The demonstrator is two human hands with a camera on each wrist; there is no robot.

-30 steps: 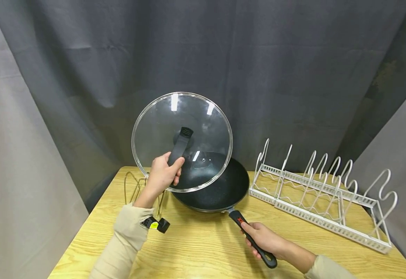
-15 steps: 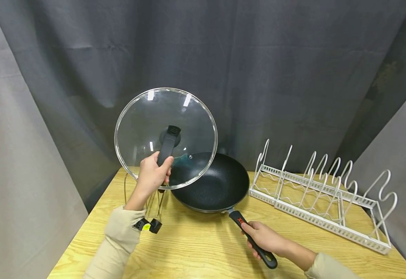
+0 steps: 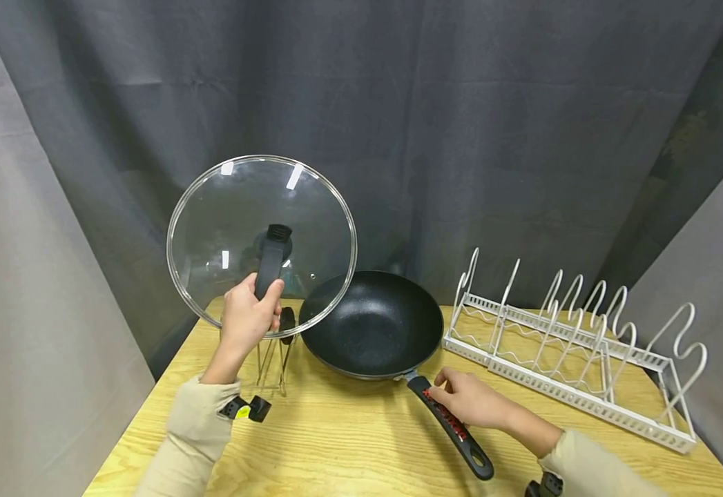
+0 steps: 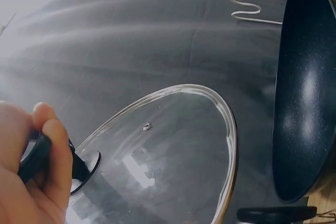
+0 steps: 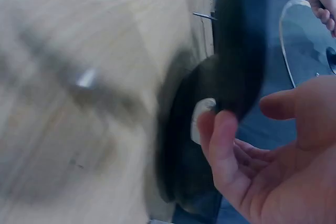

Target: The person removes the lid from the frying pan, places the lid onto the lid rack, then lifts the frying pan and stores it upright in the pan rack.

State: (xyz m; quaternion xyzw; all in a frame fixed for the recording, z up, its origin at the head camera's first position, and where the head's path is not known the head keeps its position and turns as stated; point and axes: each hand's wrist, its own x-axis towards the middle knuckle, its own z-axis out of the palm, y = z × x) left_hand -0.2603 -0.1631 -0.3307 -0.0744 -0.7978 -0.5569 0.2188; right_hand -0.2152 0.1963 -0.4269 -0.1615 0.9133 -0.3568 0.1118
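Pan (image 3: 373, 328) partly behind glass lid (image 3: 255, 238)

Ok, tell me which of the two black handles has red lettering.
The pan handle, the long one beside the right hand: red lettering runs along it. The lid handle, gripped by the left hand, shows no red.

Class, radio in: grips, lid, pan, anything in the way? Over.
Left grip holding glass lid up by its black handle. Right grip relaxed at pan handle, contact unclear. Pan uncovered on table. Possible obstacle: wire stand beside pan, partly hidden.
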